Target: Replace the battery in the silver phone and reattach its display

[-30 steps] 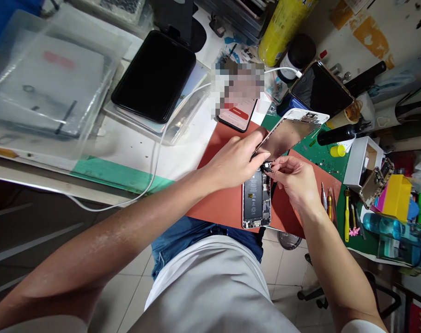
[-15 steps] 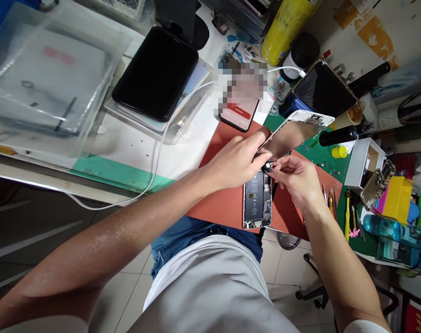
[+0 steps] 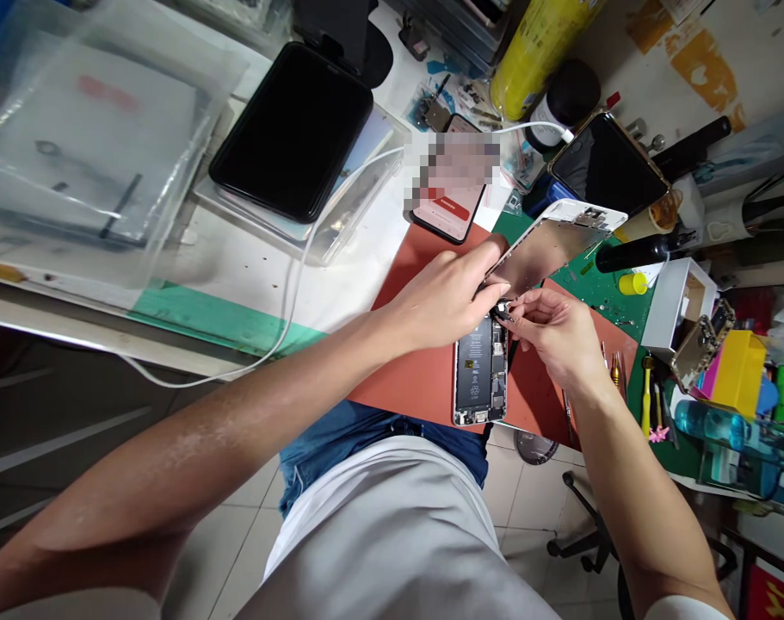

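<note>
An opened phone (image 3: 474, 379) lies on the red-brown mat (image 3: 392, 344), its black battery and inner parts bare. From its top end the lifted phone screen (image 3: 546, 245) leans up and away, its metal back towards me. My left hand (image 3: 453, 288) is closed on the near left edge of the screen, thumb low by the phone's top end. My right hand (image 3: 552, 331) pinches at a small dark part (image 3: 503, 310) at the top of the phone; whatever is between the fingertips is too small to name.
Behind the mat lies a phone with a lit screen (image 3: 453, 207). A large black phone (image 3: 294, 129) rests on a clear box at left, a white cable (image 3: 294, 284) running past it. Screwdrivers (image 3: 617, 370) and a white box (image 3: 679, 306) stand at right.
Both hands keep almost the same place at the phone's top end. The whole view has shifted very slightly; the screen is still held up.
</note>
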{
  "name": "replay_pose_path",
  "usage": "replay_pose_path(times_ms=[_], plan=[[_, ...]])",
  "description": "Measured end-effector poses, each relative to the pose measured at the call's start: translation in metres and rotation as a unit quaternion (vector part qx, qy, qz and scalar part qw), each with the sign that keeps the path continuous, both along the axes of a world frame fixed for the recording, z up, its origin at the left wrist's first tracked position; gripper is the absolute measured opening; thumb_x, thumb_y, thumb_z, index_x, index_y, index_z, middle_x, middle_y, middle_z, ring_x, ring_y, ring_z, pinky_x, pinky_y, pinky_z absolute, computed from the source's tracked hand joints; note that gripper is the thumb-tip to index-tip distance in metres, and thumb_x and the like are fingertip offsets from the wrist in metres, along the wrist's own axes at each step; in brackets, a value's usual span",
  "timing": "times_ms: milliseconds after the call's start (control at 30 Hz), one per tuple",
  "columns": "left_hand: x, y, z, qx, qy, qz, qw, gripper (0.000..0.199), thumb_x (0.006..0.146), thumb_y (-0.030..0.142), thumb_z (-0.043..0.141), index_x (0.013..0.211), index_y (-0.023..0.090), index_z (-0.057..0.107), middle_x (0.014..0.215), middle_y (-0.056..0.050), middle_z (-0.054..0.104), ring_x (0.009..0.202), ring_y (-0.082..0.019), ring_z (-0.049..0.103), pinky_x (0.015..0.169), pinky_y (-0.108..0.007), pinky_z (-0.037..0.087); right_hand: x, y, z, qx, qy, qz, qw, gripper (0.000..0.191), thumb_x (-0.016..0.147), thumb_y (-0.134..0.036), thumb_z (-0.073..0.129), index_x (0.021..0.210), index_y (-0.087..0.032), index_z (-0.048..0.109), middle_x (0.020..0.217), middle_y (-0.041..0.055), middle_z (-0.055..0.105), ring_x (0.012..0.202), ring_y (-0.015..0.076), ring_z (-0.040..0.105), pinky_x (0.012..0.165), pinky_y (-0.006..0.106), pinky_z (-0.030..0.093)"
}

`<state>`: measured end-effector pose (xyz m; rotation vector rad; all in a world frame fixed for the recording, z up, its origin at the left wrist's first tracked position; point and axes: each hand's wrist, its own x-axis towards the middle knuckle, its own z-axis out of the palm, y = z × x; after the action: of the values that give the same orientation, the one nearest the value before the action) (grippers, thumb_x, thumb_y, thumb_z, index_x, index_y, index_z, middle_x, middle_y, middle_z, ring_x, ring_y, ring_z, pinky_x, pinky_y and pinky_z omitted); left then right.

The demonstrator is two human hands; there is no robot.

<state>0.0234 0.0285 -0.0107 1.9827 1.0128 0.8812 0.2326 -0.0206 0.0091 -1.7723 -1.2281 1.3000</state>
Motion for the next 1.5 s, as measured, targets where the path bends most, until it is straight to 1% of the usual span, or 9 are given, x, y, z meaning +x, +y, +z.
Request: replay_pose_path(times_ms=[100,233,433,667,800,900,1167,1333,1500], plan=[[-0.0002,0.0003,0.0001,0.000,-0.001,-0.003,1.000,0.022,0.098,0.019,0.057,0.087,0.026,0.040,0.079,0.000,0.071,0.065,-0.020,0.065,0.068,-0.035,0.039,-0.0012,0.0002,0.0000,0.003,-0.002,-0.003,1.000,0.033,0.069,-0.033,0.093,0.086,-0.021,0.068,0.075,-0.0021,0.066,0.059,0.0104,0.055,0.046,0.022,0.044],[-0.0004,-0.0002,0.0009,-0.009,-0.014,-0.009,1.000,0.025,0.098,0.019,0.056,0.085,0.026,0.037,0.082,0.000,0.072,0.068,-0.020,0.067,0.067,-0.035,0.040,-0.0016,0.0021,0.0014,-0.003,-0.006,0.000,1.000,0.037,0.067,-0.037,0.095,0.084,-0.021,0.068,0.073,-0.0019,0.065,0.059,0.0111,0.055,0.046,0.023,0.044],[-0.0003,-0.0007,0.0027,-0.001,-0.002,-0.004,1.000,0.031,0.097,0.018,0.057,0.081,0.027,0.032,0.073,0.002,0.065,0.060,-0.018,0.060,0.065,-0.035,0.037,-0.0021,0.0043,0.0042,-0.010,-0.002,-0.002,1.000,0.040,0.061,-0.038,0.098,0.081,-0.021,0.067,0.071,-0.0018,0.065,0.057,0.0118,0.056,0.043,0.023,0.044],[-0.0009,-0.0007,0.0021,0.018,0.015,-0.004,1.000,0.028,0.097,0.017,0.055,0.081,0.026,0.034,0.067,0.004,0.058,0.057,-0.017,0.056,0.065,-0.034,0.037,-0.0020,0.0047,0.0061,-0.008,-0.017,0.010,1.000,0.033,0.067,-0.035,0.093,0.081,-0.020,0.067,0.072,-0.0007,0.066,0.057,0.0119,0.057,0.043,0.023,0.045],[-0.0013,-0.0010,0.0033,0.016,0.021,-0.001,1.000,0.030,0.097,0.017,0.056,0.081,0.027,0.032,0.063,0.005,0.053,0.055,-0.017,0.053,0.064,-0.034,0.035,-0.0013,0.0053,0.0055,-0.008,-0.015,0.014,1.000,0.029,0.069,-0.032,0.090,0.081,-0.020,0.067,0.072,-0.0010,0.066,0.057,0.0118,0.057,0.042,0.022,0.045],[-0.0017,-0.0011,0.0047,0.014,0.020,-0.004,1.000,0.031,0.097,0.016,0.056,0.081,0.027,0.032,0.064,0.005,0.053,0.053,-0.016,0.050,0.062,-0.034,0.034,-0.0013,0.0057,0.0052,-0.010,-0.017,0.016,1.000,0.029,0.069,-0.031,0.090,0.081,-0.021,0.066,0.071,-0.0012,0.067,0.057,0.0120,0.057,0.043,0.023,0.045],[-0.0011,-0.0008,0.0022,0.024,0.021,0.000,0.999,0.027,0.097,0.018,0.055,0.082,0.027,0.036,0.062,0.005,0.052,0.055,-0.018,0.054,0.063,-0.035,0.034,-0.0037,0.0055,0.0073,0.000,-0.034,0.021,0.999,0.033,0.069,-0.038,0.092,0.079,-0.021,0.065,0.072,-0.0004,0.067,0.055,0.0113,0.055,0.045,0.024,0.046],[-0.0007,-0.0008,0.0020,0.021,0.021,-0.003,1.000,0.028,0.098,0.017,0.055,0.082,0.027,0.034,0.067,0.003,0.057,0.060,-0.019,0.059,0.065,-0.035,0.034,-0.0021,0.0056,0.0063,-0.002,-0.030,0.027,0.999,0.032,0.070,-0.037,0.091,0.080,-0.021,0.065,0.072,0.0000,0.067,0.057,0.0127,0.059,0.045,0.024,0.046],[-0.0018,-0.0004,0.0026,0.018,0.014,-0.007,1.000,0.030,0.099,0.018,0.055,0.082,0.027,0.032,0.064,0.004,0.055,0.057,-0.018,0.057,0.064,-0.035,0.033,-0.0012,0.0056,0.0060,0.001,-0.026,0.027,0.999,0.033,0.070,-0.037,0.093,0.081,-0.020,0.066,0.073,-0.0007,0.067,0.058,0.0119,0.058,0.048,0.024,0.047]])
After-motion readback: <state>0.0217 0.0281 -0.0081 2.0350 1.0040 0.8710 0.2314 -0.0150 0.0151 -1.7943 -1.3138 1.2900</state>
